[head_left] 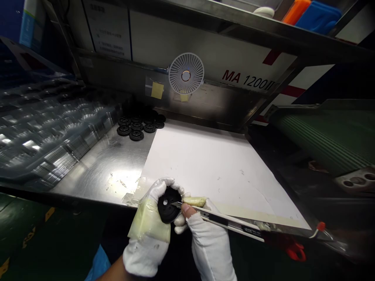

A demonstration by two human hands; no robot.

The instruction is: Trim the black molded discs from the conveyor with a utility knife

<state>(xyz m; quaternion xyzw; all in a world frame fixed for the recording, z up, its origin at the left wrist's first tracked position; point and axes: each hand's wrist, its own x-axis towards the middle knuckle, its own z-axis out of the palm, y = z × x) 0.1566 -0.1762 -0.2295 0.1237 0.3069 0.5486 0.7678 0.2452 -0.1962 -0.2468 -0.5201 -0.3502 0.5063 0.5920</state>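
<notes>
In my gloved left hand I grip a round black plastic wheel-like part with a small hole near its middle. Yellowish tape wraps the back of that glove. My right hand, in a white glove with a bare thumb, is closed on a utility knife with a white and black handle. The knife's short blade touches or lies just over the face of the black part. Both hands are at the table's front edge. Some fingers of my right hand are hidden behind the knife.
Several similar black round parts stand at the back left of the metal table. Stacked clear plastic trays fill the left side. A white sheet covers the middle. A small fan hangs behind; a green conveyor lies right.
</notes>
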